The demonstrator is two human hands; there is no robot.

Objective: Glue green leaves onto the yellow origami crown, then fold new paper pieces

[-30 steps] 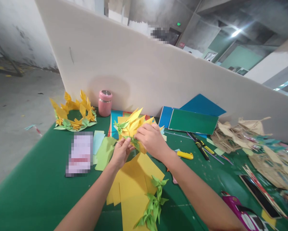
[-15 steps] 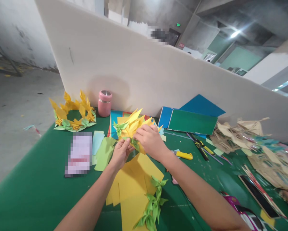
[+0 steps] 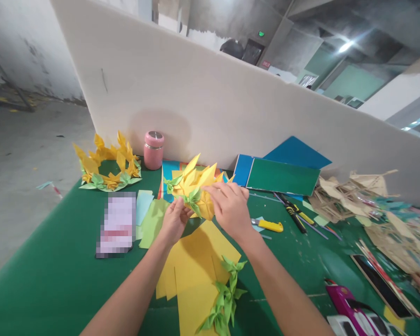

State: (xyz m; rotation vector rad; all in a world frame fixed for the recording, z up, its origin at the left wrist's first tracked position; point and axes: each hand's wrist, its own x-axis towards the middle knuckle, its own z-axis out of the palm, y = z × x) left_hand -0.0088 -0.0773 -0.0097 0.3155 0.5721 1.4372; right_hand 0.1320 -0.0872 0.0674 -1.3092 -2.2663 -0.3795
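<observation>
Both hands hold up a folded paper piece [image 3: 195, 183] of yellow points with green leaf bits, above the green table [image 3: 48, 275]. My left hand [image 3: 174, 221] pinches its lower edge from below. My right hand [image 3: 231, 208] is closed over its right side. Under the hands lie flat yellow paper sheets [image 3: 192, 275] and a string of green folded leaves [image 3: 225, 298].
A finished yellow-and-green paper ring [image 3: 104, 168] and a pink jar [image 3: 153, 150] stand at the back left by the white partition [image 3: 210, 102]. Green paper scraps [image 3: 153, 219], a yellow knife [image 3: 270, 226], blue and green sheets [image 3: 283, 175], tan wooden pieces [image 3: 350, 193] and a phone [image 3: 380, 284] lie around.
The folded piece has turned slightly and risen a little. My right hand has shifted rightward along its side. My left hand keeps its pinch underneath.
</observation>
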